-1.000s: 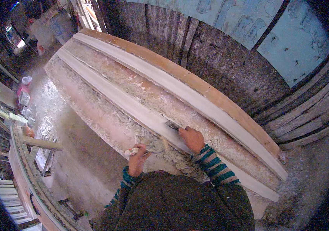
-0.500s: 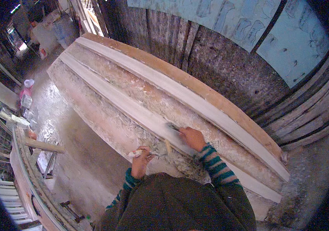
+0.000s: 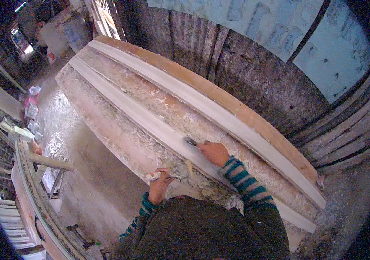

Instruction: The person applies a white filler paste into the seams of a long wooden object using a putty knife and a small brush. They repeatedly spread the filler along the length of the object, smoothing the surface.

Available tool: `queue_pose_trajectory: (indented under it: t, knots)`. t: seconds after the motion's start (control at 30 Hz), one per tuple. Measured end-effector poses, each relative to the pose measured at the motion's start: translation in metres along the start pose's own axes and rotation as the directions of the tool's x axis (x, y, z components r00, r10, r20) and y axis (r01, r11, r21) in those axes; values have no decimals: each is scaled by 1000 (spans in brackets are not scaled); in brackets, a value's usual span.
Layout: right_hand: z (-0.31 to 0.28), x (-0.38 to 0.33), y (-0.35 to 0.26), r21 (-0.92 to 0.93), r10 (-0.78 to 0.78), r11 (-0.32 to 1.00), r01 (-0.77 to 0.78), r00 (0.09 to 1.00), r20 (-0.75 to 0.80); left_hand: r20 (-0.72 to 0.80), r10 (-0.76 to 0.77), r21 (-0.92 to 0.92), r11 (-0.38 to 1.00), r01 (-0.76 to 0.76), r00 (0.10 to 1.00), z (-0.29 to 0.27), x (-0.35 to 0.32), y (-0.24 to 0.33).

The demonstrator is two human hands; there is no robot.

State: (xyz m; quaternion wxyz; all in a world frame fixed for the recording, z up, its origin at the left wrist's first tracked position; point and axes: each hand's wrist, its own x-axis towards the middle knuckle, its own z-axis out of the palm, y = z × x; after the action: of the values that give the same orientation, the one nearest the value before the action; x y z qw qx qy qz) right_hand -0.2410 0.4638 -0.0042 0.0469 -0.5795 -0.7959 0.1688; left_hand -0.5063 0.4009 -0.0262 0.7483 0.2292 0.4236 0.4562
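Blue panel (image 3: 265,28) beyond the long board (image 3: 185,117), wooden beam (image 3: 51,162) leftward

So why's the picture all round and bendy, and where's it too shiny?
In the head view, black corners and bowed wall planks, probably from the fisheye lens; same view, white glare on the floor at left, and speckly grain in dark areas.
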Motion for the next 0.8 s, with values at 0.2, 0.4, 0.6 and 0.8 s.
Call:
queue_pose_trajectory:
  t: [0.2, 0.4, 0.6, 0.8]
  knots:
    - [1, 30, -4, -3, -12, 1000, 12, 999, 31, -7, -31, -39, 999, 31, 999, 7, 5, 1]
    - [-19, -31, 22, 18, -15, 1000, 13, 993, 120, -121, -76, -9, 997, 76, 990, 1, 6, -3]
    - [-4, 10, 13, 102, -45, 994, 41, 998, 32, -58, -76, -63, 995, 72, 995, -6, 8, -9]
    - [-23, -7, 20, 68, -43, 997, 34, 988, 149, -20, -60, -49, 997, 59, 998, -13, 13, -18]
